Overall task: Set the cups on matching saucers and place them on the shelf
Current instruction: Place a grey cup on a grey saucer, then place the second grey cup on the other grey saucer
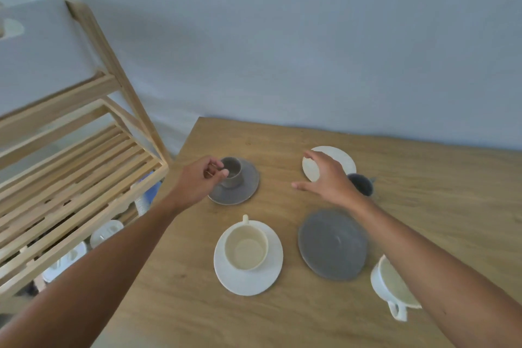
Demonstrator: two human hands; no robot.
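Note:
A small grey cup (232,172) stands on a small grey saucer (248,186) at the table's far left, and my left hand (202,181) pinches it at its left side. My right hand (327,175) hovers with spread fingers over a small white saucer (341,157). A dark cup (363,184) sits just behind that hand, partly hidden. Nearer to me, a white cup (246,246) rests on a large white saucer (226,271). A large grey saucer (332,244) lies bare beside it. Another white cup (391,285) stands at the right, partly under my forearm.
A wooden slatted shelf (84,175) stands left of the wooden table (423,178), with white objects under its lower level. A grey wall runs behind the table. The table's left edge is close to the shelf's corner post.

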